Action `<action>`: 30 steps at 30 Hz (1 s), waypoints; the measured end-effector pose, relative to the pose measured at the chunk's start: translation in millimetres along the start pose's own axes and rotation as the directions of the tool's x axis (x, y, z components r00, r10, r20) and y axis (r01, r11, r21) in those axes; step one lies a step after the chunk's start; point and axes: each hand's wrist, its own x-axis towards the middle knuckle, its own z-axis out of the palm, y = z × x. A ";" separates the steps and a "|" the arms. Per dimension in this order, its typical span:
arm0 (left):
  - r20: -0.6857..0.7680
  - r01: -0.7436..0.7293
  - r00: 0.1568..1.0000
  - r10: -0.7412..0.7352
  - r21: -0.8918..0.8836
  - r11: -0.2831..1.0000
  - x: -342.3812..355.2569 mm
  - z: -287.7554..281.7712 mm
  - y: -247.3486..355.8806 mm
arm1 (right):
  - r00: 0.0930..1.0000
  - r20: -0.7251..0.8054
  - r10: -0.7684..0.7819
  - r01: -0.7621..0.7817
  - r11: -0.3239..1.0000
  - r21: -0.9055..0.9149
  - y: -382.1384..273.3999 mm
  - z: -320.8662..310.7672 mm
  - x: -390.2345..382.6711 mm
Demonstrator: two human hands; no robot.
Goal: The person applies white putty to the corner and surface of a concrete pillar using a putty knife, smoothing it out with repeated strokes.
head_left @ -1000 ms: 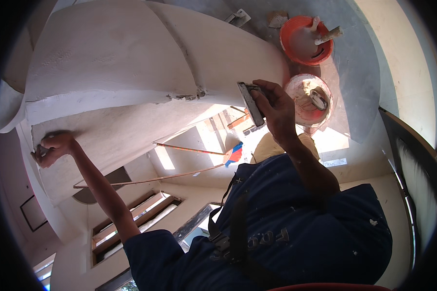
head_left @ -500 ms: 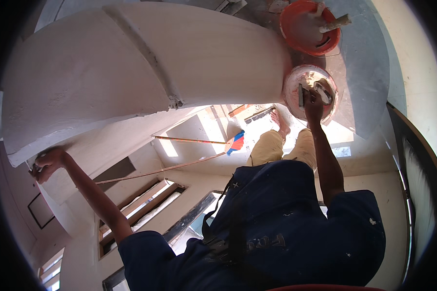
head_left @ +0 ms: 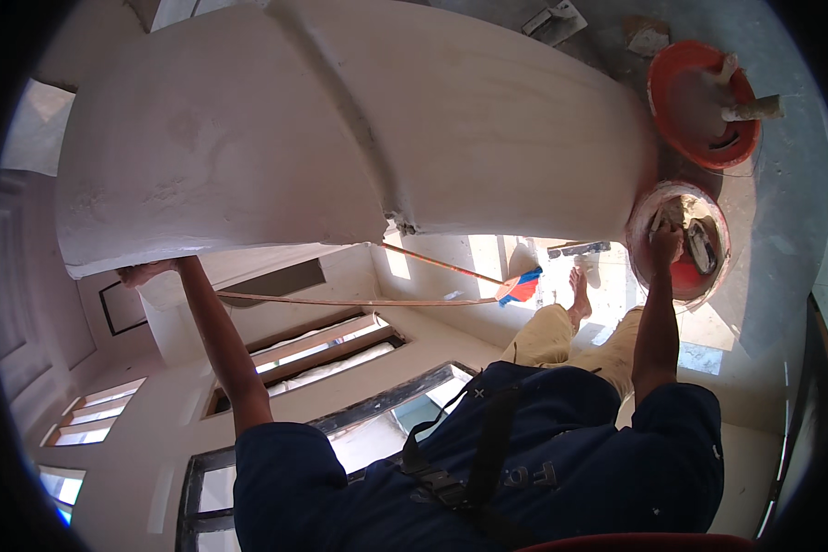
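Observation:
My right hand (head_left: pixel 666 247) is down inside a round, plaster-smeared bucket (head_left: pixel 638 219) on the right. Its fingers are closed on a flat-bladed tool (head_left: pixel 655 219), of which only a grey edge shows. Beside that hand, a second grey, paste-coated tool (head_left: pixel 703 247) lies in the bucket. My left arm stretches far out to the left, and my left hand (head_left: pixel 147 272) is at the lower edge of a large pale plastered surface (head_left: pixel 221 156). That edge partly hides its fingers, so their grip is not clear.
Behind the bucket stands a red basin (head_left: pixel 658 92) of greyish mix with a thick stick (head_left: pixel 753 109) in it. A trowel (head_left: pixel 554 22) lies farther back. A broom with blue and red bristles (head_left: pixel 523 287) is beyond my bare foot (head_left: pixel 580 294). Windows (head_left: pixel 313 354) line the wall.
The view has shifted, so the plastered surface, bucket and basin appear farther right. My left hand now shows less, tucked against the surface's edge. My right hand stays in the bucket.

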 end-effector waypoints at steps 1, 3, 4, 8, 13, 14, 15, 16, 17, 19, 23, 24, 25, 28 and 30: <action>0.005 0.003 1.000 -0.003 -0.009 1.000 -0.2 11.0 4.0 | 0.998 0.053 0.040 -0.041 0.999 0.002 -0.9 -1.9 8.1; 0.007 0.016 1.000 -0.016 -0.003 1.000 -0.8 9.7 5.6 | 0.983 0.174 -0.062 0.023 0.975 0.221 20.3 -3.7 20.2; 0.004 0.016 1.000 -0.016 -0.002 1.000 3.1 10.0 3.4 | 0.956 0.203 -0.214 0.105 0.891 0.442 41.0 3.2 26.0; -0.005 0.045 0.999 -0.045 -0.025 0.999 -2.6 24.2 -12.5 | 0.747 0.354 -0.563 -0.513 -0.150 0.845 48.2 -8.9 8.3; -0.075 0.113 0.991 -0.113 -0.004 0.994 2.6 22.7 -4.1 | 0.654 0.383 -0.652 -0.627 -0.184 0.757 -8.1 -86.6 -76.8; -0.085 0.121 0.989 -0.121 -0.003 0.993 4.2 23.1 -4.7 | 0.626 0.391 -0.675 -0.654 -0.182 0.734 -22.4 -101.7 -94.8; -0.095 0.131 0.987 -0.130 0.000 0.991 3.5 23.3 -5.8 | 0.594 0.396 -0.701 -0.683 -0.179 0.708 -35.6 -117.8 -112.4; -0.103 0.144 0.984 -0.143 0.003 0.990 1.0 22.6 -6.9 | 0.609 0.397 -0.687 -0.653 -0.149 0.743 -49.5 -132.9 -127.2; -0.108 0.156 0.982 -0.155 0.005 0.988 -1.5 22.4 -7.1 | 0.619 0.397 -0.678 -0.626 -0.121 0.770 -65.3 -145.7 -143.0; -0.105 0.172 0.980 -0.170 0.016 0.985 -6.1 21.5 -11.3 | 0.648 0.371 -0.665 -0.496 0.002 0.869 -104.8 -166.3 -183.3; -0.052 0.138 0.989 -0.137 0.014 0.990 -10.4 17.2 -12.9 | 0.680 0.267 -0.682 -0.066 0.306 0.950 -186.2 -207.6 -291.5; -0.046 0.141 0.989 -0.141 0.009 0.990 -6.7 13.3 -7.7 | 0.663 0.155 -0.733 0.096 0.288 0.953 -197.9 -210.8 -315.8; -0.038 0.147 0.988 -0.147 0.000 0.989 -6.1 12.0 -3.6 | 0.612 0.017 -0.791 0.273 0.232 0.934 -213.5 -216.7 -334.9; -0.040 0.153 0.987 -0.154 -0.024 0.988 -9.1 15.7 8.0 | 0.498 -0.217 -0.839 0.494 0.069 0.867 -255.2 -218.6 -366.6; -0.056 0.115 0.992 -0.117 -0.035 0.993 -2.3 11.6 10.2 | 0.377 -0.263 -0.888 0.632 0.039 0.774 -271.5 -225.9 -374.2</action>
